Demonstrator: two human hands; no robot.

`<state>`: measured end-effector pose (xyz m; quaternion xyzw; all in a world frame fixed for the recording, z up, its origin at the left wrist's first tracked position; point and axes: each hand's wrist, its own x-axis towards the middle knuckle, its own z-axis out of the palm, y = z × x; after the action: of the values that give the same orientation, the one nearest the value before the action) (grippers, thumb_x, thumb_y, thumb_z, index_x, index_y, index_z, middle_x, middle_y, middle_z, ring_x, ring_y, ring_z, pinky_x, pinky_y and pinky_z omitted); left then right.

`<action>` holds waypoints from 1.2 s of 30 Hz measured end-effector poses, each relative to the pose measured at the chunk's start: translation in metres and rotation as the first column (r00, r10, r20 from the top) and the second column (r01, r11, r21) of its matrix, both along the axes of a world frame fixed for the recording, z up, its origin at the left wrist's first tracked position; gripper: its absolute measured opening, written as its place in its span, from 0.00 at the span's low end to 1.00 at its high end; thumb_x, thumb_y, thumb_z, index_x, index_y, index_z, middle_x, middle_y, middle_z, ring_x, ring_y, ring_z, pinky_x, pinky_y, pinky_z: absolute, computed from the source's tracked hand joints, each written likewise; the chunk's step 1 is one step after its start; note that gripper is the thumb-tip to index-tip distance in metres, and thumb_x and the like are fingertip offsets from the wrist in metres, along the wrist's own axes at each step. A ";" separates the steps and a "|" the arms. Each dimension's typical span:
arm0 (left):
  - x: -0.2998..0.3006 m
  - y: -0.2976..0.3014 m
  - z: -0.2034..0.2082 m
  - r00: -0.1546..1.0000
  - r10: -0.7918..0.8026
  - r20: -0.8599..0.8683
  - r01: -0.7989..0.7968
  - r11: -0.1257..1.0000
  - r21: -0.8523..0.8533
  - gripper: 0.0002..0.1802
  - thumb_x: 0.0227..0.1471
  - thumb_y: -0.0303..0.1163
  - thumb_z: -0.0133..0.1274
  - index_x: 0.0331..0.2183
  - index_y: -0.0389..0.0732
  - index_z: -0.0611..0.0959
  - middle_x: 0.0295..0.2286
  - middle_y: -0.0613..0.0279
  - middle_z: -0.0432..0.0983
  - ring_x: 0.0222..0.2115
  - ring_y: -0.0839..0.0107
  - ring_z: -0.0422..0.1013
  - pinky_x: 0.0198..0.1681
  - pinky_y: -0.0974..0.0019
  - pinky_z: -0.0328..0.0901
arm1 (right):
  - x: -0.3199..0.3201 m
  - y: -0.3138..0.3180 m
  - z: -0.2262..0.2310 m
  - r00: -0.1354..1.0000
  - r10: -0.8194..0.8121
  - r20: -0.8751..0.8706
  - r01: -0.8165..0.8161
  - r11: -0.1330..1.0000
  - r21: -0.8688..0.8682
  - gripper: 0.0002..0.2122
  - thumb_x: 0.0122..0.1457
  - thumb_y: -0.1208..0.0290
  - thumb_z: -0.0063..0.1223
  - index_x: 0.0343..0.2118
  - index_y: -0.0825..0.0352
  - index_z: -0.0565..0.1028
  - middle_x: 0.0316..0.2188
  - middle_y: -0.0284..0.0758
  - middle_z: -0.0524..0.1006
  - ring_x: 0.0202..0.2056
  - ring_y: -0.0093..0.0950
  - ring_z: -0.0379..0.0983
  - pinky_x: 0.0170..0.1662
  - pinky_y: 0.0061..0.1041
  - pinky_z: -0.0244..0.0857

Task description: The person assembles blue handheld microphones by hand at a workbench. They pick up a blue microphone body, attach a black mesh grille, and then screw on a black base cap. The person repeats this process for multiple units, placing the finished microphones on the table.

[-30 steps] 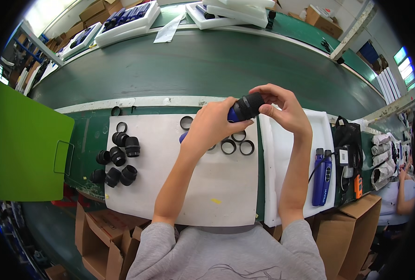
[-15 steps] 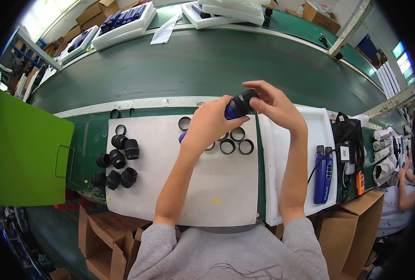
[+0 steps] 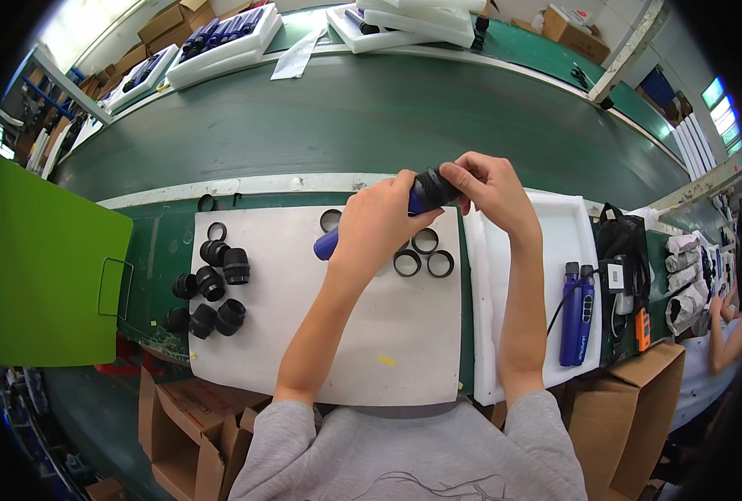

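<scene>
White mat (image 3: 388,334), black rings (image 3: 407,275) on it, blue device (image 3: 418,200) tilted above, left hand (image 3: 377,219) wrapped round its body, right hand (image 3: 492,190) pinching its black end (image 3: 436,188), far fingertips partly hidden, green belt (image 3: 262,125) beyond, white foam trays (image 3: 212,73) farther.

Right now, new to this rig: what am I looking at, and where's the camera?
There's no machine: these are a person's bare hands, seen from above by the left of two fisheye cameras on their head, so edges bend. The left hand has its grip around a blue-and-black microphone; the right hand holds its black end. On the white sheet lie loose black rings; black microphone heads cluster around its left edge. The white foam tray on the right holds two blue microphone bodies.
</scene>
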<state>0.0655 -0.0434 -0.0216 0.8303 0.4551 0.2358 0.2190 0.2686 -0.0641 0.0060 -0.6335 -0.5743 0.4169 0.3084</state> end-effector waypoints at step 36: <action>-0.002 0.009 -0.008 0.984 0.096 0.149 -0.098 0.995 0.005 0.24 0.46 0.44 0.69 0.35 0.34 0.80 0.22 0.61 0.77 0.21 0.71 0.73 0.27 0.66 0.68 | -0.036 0.015 -0.036 0.873 -0.081 -0.481 0.229 0.938 0.259 0.22 0.59 0.63 0.65 0.49 0.73 0.73 0.42 0.39 0.79 0.43 0.24 0.76 0.48 0.25 0.72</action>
<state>0.0639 -0.0348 -0.0297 0.7885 0.4761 0.3100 0.2356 0.2321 -0.0488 -0.0304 -0.5043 -0.4886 0.4346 0.5640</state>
